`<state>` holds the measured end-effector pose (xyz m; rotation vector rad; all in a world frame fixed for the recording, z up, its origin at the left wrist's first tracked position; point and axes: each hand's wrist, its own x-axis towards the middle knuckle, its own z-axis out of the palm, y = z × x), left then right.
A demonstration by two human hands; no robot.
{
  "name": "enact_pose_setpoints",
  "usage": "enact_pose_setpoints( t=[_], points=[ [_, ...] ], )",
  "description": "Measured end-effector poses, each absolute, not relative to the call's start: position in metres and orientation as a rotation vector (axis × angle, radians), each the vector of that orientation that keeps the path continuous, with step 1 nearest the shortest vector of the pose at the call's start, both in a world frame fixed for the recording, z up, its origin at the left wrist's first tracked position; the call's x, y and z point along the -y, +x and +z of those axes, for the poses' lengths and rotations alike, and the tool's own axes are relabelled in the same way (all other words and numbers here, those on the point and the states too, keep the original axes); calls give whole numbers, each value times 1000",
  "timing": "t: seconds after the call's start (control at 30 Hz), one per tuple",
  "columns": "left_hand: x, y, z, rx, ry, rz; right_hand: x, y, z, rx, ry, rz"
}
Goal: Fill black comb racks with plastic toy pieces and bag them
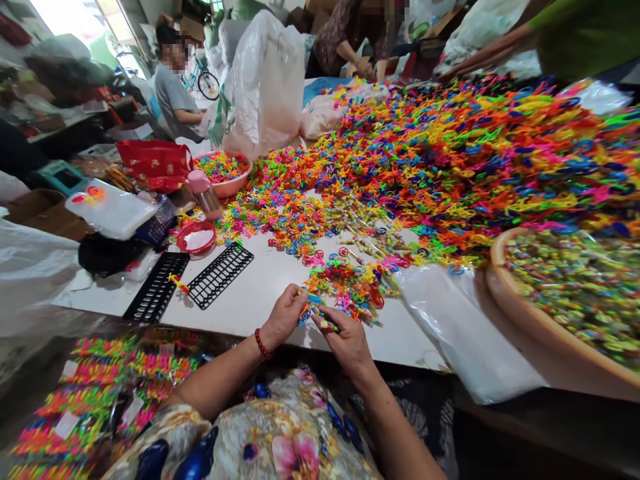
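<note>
Blue toy (304, 315) is held over the near edge of the table (245, 308), pinched in the left hand (284, 317); patterned stick (329, 326) is gripped in the right hand (350, 341); coloured toys (350, 287) are piled just beyond, 2 black racks (159, 285) are laid to the left, clear bags (465, 330) to the right

The single head-worn view looks forward and down from the near side, close to a flat white tabletop (270, 273).
</note>
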<state>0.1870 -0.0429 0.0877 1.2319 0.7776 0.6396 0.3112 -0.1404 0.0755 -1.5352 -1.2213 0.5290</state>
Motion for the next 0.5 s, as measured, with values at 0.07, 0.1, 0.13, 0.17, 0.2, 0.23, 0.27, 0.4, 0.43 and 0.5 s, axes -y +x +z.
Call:
enact_pose_setpoints(
  t=[0.07,0.1,0.13,0.17,0.2,0.23,0.27,0.4,0.43,0.5],
  points=[
    [44,188,87,-775,1238,629,141,311,75,1251,-1537,490],
    [44,188,87,-774,1243,628,142,311,74,1266,-1540,470],
    [44,189,86,-776,1252,631,142,311,74,1282,-1543,454],
    [43,188,86,-781,1269,635,142,311,74,1297,-1544,442],
    [43,188,86,-791,1296,636,142,311,75,1313,-1543,435],
    [42,188,86,-803,1332,631,143,311,76,1332,-1538,433],
    [41,187,86,-819,1372,624,143,312,77,1353,-1531,437],
    [37,186,85,-887,1450,585,141,310,82,1417,-1513,478],
    [37,187,85,-894,1439,571,141,309,83,1428,-1512,483],
    [36,187,83,-899,1410,551,140,306,83,1451,-1524,481]
  ],
)
